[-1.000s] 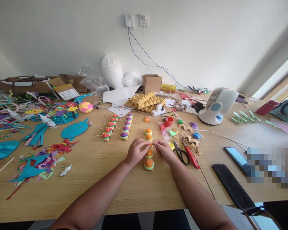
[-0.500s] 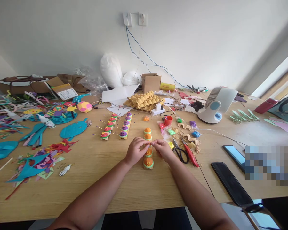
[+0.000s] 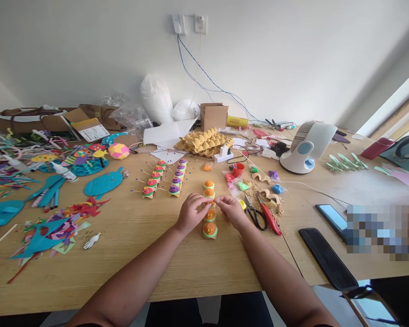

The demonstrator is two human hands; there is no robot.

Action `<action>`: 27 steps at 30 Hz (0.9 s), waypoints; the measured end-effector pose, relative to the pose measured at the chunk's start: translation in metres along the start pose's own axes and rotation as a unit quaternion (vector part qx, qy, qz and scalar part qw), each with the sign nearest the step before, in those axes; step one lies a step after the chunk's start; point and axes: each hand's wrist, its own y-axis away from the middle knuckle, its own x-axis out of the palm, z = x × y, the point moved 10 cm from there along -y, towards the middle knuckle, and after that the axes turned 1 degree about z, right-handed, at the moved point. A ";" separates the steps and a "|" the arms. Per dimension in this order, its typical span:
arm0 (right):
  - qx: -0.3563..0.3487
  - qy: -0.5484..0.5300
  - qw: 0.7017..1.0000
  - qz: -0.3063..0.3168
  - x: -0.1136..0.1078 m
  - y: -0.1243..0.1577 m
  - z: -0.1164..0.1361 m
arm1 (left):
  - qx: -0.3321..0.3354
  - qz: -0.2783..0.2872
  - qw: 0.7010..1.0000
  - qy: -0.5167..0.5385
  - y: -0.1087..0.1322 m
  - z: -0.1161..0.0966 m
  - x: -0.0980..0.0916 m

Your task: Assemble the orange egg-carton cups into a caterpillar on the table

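Okay, left hand (image 3: 192,211) and right hand (image 3: 231,210) nearly meeting, above orange-topped egg-carton caterpillar (image 3: 210,216), can't tell if either grips anything

- Soft daylight enters from the window (image 3: 404,121) far right of the right hand (image 3: 229,211).
- Pale sheen washes the tabletop (image 3: 371,193) on that side.
- The wall (image 3: 105,50) beyond the hand dims toward the corners.
- A pixelated patch (image 3: 383,231) lies right of the hand.
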 end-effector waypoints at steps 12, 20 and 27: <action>0.000 0.002 1.000 -0.001 0.001 0.000 0.001 | 0.000 0.001 1.000 -0.008 0.000 -0.001 0.000; -0.011 0.009 1.000 0.013 0.003 0.001 0.003 | -0.003 0.008 1.000 -0.003 0.000 -0.001 0.002; -0.013 0.029 0.999 0.011 0.005 0.003 0.004 | -0.001 0.004 1.000 -0.009 -0.001 -0.002 0.001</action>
